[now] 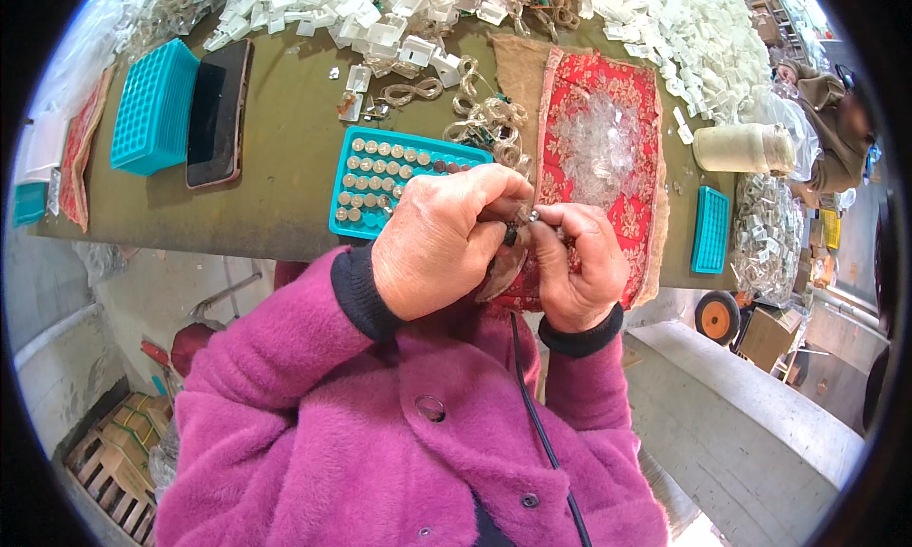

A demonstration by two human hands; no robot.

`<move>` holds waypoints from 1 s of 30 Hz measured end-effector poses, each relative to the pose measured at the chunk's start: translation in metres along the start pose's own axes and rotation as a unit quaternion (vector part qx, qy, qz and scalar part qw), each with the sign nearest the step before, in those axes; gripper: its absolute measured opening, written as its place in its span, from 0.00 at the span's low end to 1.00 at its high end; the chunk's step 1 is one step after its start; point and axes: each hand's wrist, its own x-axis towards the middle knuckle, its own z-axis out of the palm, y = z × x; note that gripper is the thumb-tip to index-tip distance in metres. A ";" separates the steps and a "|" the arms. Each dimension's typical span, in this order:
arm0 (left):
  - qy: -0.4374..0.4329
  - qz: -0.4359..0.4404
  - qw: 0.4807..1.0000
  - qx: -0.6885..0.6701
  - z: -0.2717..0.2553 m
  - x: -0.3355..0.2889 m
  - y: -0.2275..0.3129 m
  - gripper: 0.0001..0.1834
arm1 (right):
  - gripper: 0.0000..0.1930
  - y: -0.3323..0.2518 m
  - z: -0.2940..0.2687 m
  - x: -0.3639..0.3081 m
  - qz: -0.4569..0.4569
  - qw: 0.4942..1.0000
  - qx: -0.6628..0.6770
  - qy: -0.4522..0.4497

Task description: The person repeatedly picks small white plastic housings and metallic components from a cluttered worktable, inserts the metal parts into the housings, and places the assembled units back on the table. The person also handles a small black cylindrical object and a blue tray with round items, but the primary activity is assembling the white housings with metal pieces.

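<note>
My left hand (442,238) and my right hand (584,262) meet over the near edge of the table, fingertips almost touching. Between the tips is a small shiny piece (534,216), pinched by my right thumb and forefinger. The left fingers are curled closed beside a small dark part (511,235); what they grip is mostly hidden. Just left of them, partly under my left hand, lies a teal tray (340,181) with rows of round silver button cells (372,165). A red patterned cloth (644,129) bearing clear plastic bits (598,148) spreads beyond my right hand.
Coiled clear wires (494,120) lie behind the tray. White plastic cases (703,63) are heaped along the back. At left are stacked teal trays (152,110) and a dark phone (217,115). To the right are a cloudy jar (741,149), another teal tray (711,229) and a person (836,120).
</note>
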 end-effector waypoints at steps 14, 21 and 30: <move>0.041 -0.037 0.998 -0.030 0.007 -0.001 -0.008 0.13 | 0.05 -0.020 0.008 -0.017 0.326 0.882 0.336 0.041; -0.005 -0.031 0.999 0.027 0.002 -0.006 -0.001 0.16 | 0.09 -0.010 0.011 -0.021 0.246 0.935 0.253 0.035; -0.004 -0.072 0.997 -0.025 0.003 -0.008 -0.002 0.16 | 0.16 -0.019 0.015 -0.023 0.236 0.902 0.349 0.091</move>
